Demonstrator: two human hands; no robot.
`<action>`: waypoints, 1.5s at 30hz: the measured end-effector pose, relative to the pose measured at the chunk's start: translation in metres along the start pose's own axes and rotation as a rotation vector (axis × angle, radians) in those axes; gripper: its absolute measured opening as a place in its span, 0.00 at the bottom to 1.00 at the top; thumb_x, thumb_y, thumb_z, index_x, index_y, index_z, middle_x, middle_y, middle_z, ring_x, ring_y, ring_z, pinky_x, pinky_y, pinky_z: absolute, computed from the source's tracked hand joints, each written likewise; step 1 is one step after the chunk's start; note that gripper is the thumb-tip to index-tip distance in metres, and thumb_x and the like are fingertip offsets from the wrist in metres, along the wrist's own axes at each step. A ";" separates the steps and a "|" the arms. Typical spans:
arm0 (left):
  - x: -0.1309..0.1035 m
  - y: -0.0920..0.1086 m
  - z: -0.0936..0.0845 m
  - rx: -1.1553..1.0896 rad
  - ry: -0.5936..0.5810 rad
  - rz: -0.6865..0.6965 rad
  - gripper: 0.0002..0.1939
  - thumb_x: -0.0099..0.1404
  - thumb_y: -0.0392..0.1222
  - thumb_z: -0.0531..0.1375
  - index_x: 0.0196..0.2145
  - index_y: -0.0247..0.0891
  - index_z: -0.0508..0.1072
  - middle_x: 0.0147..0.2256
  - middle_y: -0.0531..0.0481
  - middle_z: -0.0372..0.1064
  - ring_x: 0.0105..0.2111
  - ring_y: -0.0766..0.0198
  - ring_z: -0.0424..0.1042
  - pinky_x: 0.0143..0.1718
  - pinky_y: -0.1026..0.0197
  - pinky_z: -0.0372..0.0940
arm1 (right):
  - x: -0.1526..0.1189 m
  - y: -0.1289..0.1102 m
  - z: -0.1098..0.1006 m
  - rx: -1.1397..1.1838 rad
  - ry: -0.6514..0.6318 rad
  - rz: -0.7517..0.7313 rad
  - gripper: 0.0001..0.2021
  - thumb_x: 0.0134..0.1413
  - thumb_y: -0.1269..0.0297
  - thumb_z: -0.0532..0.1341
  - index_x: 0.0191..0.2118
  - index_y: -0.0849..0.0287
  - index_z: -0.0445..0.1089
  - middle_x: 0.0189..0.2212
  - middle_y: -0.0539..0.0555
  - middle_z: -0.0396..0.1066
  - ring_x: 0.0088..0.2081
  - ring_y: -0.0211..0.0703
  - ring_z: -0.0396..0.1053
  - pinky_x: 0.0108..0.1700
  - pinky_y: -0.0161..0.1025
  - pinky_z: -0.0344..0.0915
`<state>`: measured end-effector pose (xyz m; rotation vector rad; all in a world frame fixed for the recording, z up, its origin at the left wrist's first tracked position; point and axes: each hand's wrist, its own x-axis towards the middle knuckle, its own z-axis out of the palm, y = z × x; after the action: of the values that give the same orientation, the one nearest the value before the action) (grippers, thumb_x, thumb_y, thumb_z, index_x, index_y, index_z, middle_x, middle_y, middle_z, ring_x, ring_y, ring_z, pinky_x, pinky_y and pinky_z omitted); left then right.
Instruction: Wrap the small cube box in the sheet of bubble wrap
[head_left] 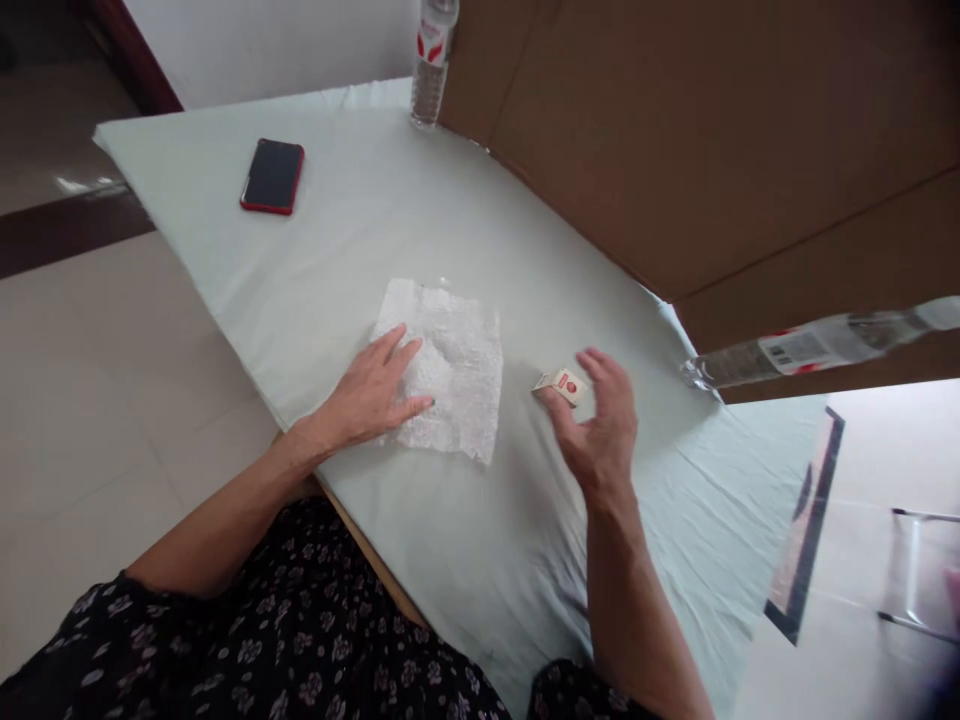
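Observation:
A square sheet of bubble wrap (pixel 472 370) lies spread and slightly creased on the cloth-covered table. My left hand (pixel 367 390) rests on its left side with fingers stretched out. To the right of the sheet is a small cream-coloured box (pixel 566 385) with red print. Curved around that box is my right hand (pixel 600 415), its thumb at the near edge and its fingers at the far right side. A gap shows between the fingers and the box; whether the thumb touches it I cannot tell.
A phone in a red case (pixel 273 177) lies at the table's far left. A large brown cardboard panel (pixel 675 150) stands along the far right side, with one plastic bottle (pixel 433 70) at its left end and another bottle (pixel 810 345) at its right end. Pale green cloth (pixel 360 200) covers the table.

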<state>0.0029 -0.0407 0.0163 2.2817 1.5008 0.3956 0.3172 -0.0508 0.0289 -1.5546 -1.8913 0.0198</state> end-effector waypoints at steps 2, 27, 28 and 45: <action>0.007 0.002 -0.006 0.012 0.066 0.005 0.36 0.72 0.57 0.55 0.69 0.31 0.57 0.73 0.29 0.46 0.72 0.42 0.49 0.70 0.41 0.52 | 0.009 -0.031 0.014 0.059 -0.115 -0.129 0.25 0.64 0.55 0.61 0.65 0.51 0.63 0.64 0.62 0.65 0.66 0.57 0.62 0.67 0.61 0.60; -0.010 -0.027 -0.002 -0.050 0.104 -0.045 0.41 0.68 0.67 0.56 0.69 0.37 0.59 0.72 0.33 0.50 0.72 0.41 0.50 0.70 0.39 0.50 | -0.001 0.022 0.009 -0.131 -0.023 0.096 0.26 0.61 0.50 0.61 0.60 0.58 0.68 0.60 0.66 0.70 0.61 0.63 0.66 0.61 0.65 0.60; -0.012 -0.027 0.001 -0.029 0.097 -0.042 0.42 0.66 0.66 0.58 0.68 0.37 0.60 0.71 0.33 0.52 0.72 0.40 0.50 0.70 0.38 0.49 | -0.003 0.032 0.009 -0.129 -0.057 0.148 0.30 0.57 0.48 0.62 0.60 0.59 0.67 0.59 0.68 0.71 0.59 0.65 0.67 0.59 0.66 0.62; -0.014 -0.024 0.013 0.090 0.053 -0.017 0.49 0.60 0.60 0.66 0.69 0.31 0.57 0.71 0.30 0.52 0.72 0.38 0.48 0.72 0.37 0.40 | 0.035 -0.068 0.072 0.259 -0.432 -0.167 0.26 0.57 0.62 0.64 0.62 0.55 0.67 0.57 0.61 0.74 0.57 0.58 0.71 0.58 0.55 0.66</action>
<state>-0.0167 -0.0469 -0.0071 2.3428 1.5928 0.3948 0.2205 -0.0109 0.0185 -1.2827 -2.2378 0.5439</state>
